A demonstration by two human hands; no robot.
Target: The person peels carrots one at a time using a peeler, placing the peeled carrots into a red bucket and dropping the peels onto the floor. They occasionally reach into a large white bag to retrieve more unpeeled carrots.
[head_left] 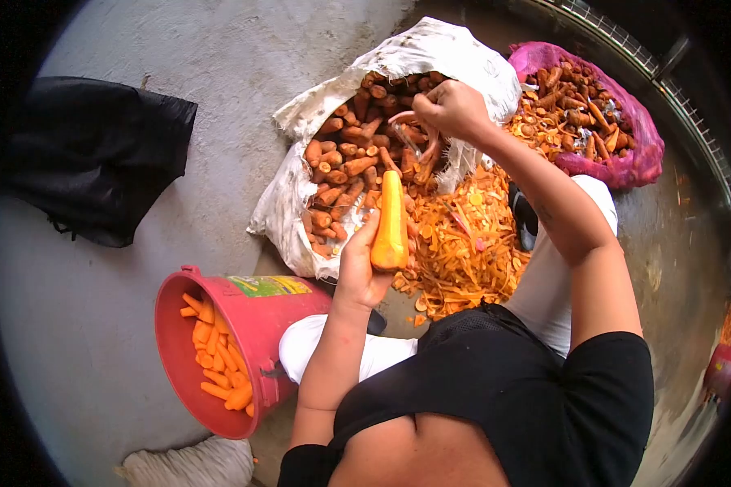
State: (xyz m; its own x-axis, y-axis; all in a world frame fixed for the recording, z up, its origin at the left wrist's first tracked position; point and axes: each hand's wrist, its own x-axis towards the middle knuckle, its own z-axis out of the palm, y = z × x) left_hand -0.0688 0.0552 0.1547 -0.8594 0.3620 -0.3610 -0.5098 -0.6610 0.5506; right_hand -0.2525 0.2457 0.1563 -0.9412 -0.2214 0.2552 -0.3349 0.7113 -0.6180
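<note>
My left hand [362,264] is closed around the thick end of a mostly peeled carrot [391,219], held upright with a darker, unpeeled tip at the top. Above that tip, my right hand [453,109] is closed on a peeler [412,140], whose thin blade end is blurred and apart from the carrot. Behind both hands lies an open white sack [292,174] full of unpeeled carrots [357,165]. Orange peelings [467,252] form a heap on the floor between my legs.
A red bucket [272,341] with peeled carrots [219,357] lies tilted at my left leg. Beyond the peelings at right is a pink mesh sack [643,146] of carrots and scraps. Black plastic [97,158] lies at left; a whitish sack [191,464] is below the bucket.
</note>
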